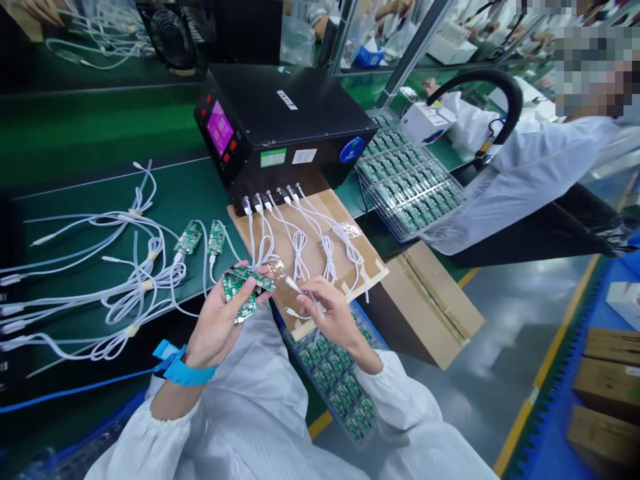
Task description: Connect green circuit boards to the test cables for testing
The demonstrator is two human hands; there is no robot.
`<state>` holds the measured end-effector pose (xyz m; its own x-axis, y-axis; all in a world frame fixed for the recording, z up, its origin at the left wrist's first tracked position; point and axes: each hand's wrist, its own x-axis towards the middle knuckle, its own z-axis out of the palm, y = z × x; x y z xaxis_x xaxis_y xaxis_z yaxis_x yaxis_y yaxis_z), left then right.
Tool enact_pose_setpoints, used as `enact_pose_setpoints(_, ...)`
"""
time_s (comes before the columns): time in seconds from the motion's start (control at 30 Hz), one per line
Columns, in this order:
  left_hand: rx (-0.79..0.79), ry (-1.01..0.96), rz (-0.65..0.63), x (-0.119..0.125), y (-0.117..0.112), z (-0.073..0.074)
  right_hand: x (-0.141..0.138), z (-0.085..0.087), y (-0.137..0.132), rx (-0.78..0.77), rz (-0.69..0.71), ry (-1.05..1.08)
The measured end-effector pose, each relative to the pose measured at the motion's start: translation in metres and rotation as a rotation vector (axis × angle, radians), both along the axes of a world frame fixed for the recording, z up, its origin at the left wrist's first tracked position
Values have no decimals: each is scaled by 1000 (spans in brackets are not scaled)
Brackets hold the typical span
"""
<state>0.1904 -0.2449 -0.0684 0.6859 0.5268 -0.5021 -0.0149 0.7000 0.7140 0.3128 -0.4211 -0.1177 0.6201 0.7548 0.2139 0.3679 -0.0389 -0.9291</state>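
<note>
Several green circuit boards point(239, 293) lie in my left hand point(214, 325), held under the thumb. A blue wrist strap point(187, 367) circles that wrist. My right hand point(330, 313) pinches a white cable plug point(293, 285), its tip pointing at the boards with a gap between. Below the hands, another white plug point(295, 312) rests on the cardboard sheet point(320, 253). White cables point(299, 250) run over this sheet from the front of a black box-shaped device point(290, 120) with a lit pink screen point(220, 128). To the left, two boards point(189, 238) with cables attached lie on the green bench.
Bundled white cables point(145, 267) spread across the bench at left. Clear trays of boards point(410, 193) stand right of the device, and another tray point(335, 380) is below my right hand. A cardboard carton point(430, 303) sits at right. A co-worker's sleeve point(545, 173) is beyond.
</note>
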Motion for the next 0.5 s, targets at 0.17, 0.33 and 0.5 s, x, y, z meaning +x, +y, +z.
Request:
enact_pose_setpoints(0.17,8,-12,10,5,-4,3,-1,-2,3,78,-79,-103)
enact_pose_setpoints(0.33,50,-17,6,6,-5,3,-1,-3,3,92,-97,-114)
enact_pose_setpoints(0.5,68,-17,4,7,-6,1,-2,-7,3,79,-98,-99)
